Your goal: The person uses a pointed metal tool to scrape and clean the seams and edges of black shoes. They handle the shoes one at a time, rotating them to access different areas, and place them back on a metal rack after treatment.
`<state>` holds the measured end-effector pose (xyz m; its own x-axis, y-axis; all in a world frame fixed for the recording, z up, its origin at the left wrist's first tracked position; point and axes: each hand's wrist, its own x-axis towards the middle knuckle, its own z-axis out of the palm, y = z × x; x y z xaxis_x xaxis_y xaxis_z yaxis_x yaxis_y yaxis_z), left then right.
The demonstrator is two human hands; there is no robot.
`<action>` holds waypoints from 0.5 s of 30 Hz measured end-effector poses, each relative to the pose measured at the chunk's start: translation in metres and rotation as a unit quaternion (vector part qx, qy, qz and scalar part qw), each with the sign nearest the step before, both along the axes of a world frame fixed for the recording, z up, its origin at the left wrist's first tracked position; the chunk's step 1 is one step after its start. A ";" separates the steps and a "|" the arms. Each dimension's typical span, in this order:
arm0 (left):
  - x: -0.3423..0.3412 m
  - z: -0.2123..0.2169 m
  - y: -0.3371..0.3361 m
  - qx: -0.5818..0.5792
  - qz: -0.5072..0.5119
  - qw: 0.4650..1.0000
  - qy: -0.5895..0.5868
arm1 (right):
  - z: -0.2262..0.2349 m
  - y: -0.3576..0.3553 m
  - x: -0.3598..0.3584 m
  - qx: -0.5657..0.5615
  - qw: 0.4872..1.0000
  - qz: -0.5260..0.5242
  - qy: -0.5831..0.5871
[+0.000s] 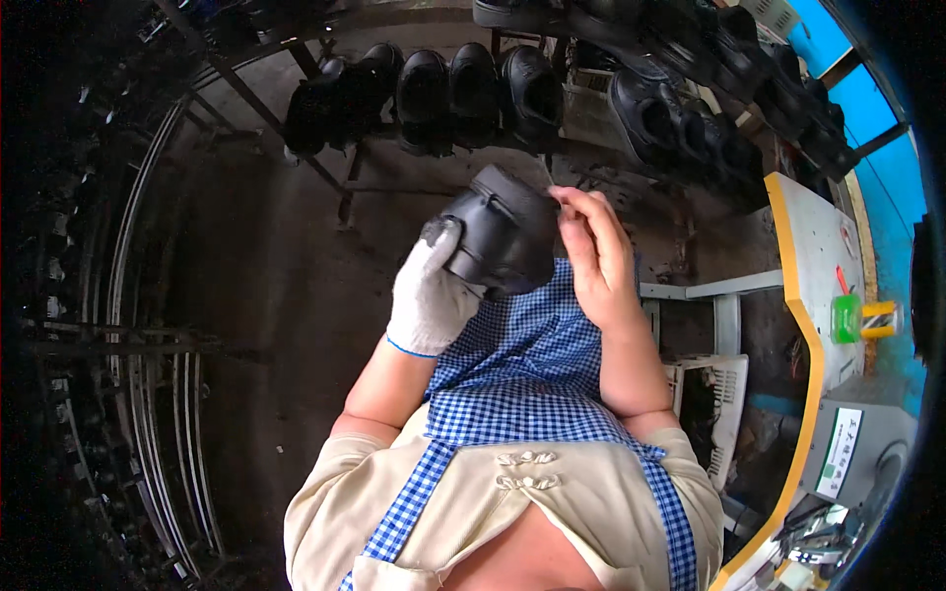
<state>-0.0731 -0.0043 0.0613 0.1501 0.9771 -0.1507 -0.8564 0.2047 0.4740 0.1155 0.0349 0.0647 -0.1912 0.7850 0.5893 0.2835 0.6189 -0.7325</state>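
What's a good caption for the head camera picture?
Gloved left hand holds a black shoe; bare right hand works its edge.

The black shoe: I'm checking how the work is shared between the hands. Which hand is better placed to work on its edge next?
Probably the right hand: it is bare, its fingertips pinched at the black shoe near its upper edge. The gloved left hand is wrapped around the shoe's side, steadying it.
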 end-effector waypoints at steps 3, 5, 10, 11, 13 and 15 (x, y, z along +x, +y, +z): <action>0.010 -0.006 0.000 0.034 0.048 0.996 0.060 | 0.010 -0.014 0.002 0.018 0.999 -0.005 -0.049; 0.012 -0.011 -0.001 0.033 0.095 0.983 0.151 | 0.013 -0.024 0.001 0.003 0.998 0.008 -0.069; 0.014 -0.018 -0.006 0.106 0.150 0.940 0.287 | 0.014 -0.035 -0.005 -0.016 0.991 -0.005 -0.131; 0.015 -0.021 -0.006 0.123 0.162 0.934 0.295 | 0.015 -0.036 -0.005 -0.019 0.990 -0.010 -0.138; 0.018 -0.023 -0.006 0.156 0.188 0.919 0.310 | 0.016 -0.037 -0.006 -0.011 0.990 -0.010 -0.137; 0.019 -0.020 -0.007 0.145 0.186 0.908 0.345 | 0.015 -0.037 -0.007 -0.010 0.991 -0.010 -0.134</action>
